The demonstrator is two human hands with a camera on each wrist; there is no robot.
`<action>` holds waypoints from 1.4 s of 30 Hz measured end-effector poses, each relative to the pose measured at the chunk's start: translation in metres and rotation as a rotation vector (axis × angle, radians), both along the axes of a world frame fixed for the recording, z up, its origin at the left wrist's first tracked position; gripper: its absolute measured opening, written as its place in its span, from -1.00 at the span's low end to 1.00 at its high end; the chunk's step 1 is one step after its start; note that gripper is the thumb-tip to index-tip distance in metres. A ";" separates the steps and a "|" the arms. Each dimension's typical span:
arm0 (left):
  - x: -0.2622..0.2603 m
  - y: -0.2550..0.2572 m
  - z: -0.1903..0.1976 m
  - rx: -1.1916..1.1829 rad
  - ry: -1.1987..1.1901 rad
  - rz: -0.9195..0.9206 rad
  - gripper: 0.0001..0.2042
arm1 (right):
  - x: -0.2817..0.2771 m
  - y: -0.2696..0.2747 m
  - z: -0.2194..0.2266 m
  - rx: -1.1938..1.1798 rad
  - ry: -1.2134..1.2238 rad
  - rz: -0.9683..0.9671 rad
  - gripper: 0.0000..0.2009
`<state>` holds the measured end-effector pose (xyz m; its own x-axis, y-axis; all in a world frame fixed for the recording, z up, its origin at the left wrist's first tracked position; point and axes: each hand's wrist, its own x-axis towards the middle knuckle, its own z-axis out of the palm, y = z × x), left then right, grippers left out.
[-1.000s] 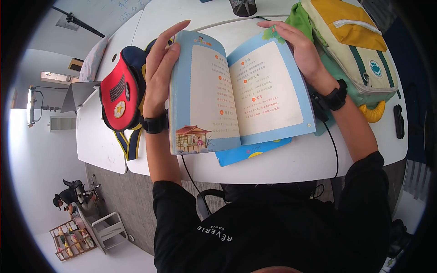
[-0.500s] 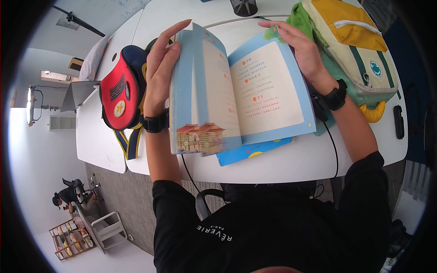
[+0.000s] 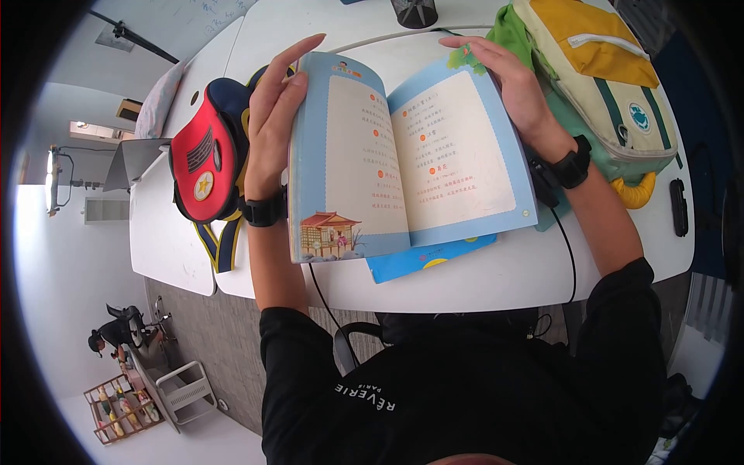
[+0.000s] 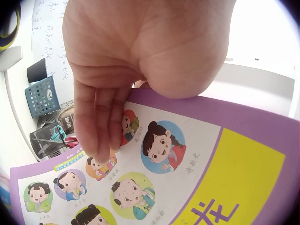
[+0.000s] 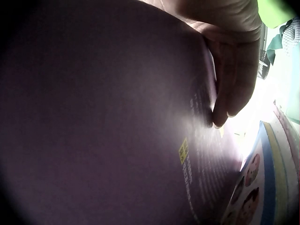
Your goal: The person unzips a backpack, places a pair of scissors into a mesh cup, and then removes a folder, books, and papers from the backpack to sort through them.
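An open book (image 3: 457, 155) with blue-bordered pages of printed verse is held up over the table, tilted toward me. My left hand (image 3: 271, 124) grips its left edge, thumb at the page side. In the left wrist view, that hand's fingers (image 4: 103, 122) lie along the cover (image 4: 253, 164), which is purple, white and yellow with cartoon children. At the upper right corner, my right hand (image 3: 515, 93) holds the other edge; the right wrist view shows its fingers (image 5: 234, 79) behind the purple back cover (image 5: 117, 117). A blue book (image 3: 438, 254) lies below, partly hidden.
A red and navy backpack (image 3: 203, 159) sits on the left of the white table (image 3: 496, 275). A cream, green and yellow backpack (image 3: 612, 85) lies at the right, near a slim black object (image 3: 680, 207). Beyond the book stands a black mesh pen holder (image 3: 415, 12).
A leaf swept across the left side, blurred half a second ago, and now lies flat; both pages show different text than one second ago. My hands have hardly moved.
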<state>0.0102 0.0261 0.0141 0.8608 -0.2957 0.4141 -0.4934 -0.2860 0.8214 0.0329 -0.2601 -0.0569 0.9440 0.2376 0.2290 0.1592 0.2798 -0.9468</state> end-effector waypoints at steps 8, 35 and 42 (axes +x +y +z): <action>0.000 0.002 0.001 0.015 -0.002 0.000 -0.59 | -0.001 0.000 0.001 0.009 0.025 0.020 -0.63; 0.003 -0.001 -0.002 0.001 -0.051 -0.014 -0.58 | 0.000 -0.002 0.001 -0.040 0.017 0.028 -0.59; -0.002 -0.003 0.000 -0.059 0.063 -0.003 -0.58 | 0.000 -0.001 0.001 -0.001 0.037 0.021 -0.61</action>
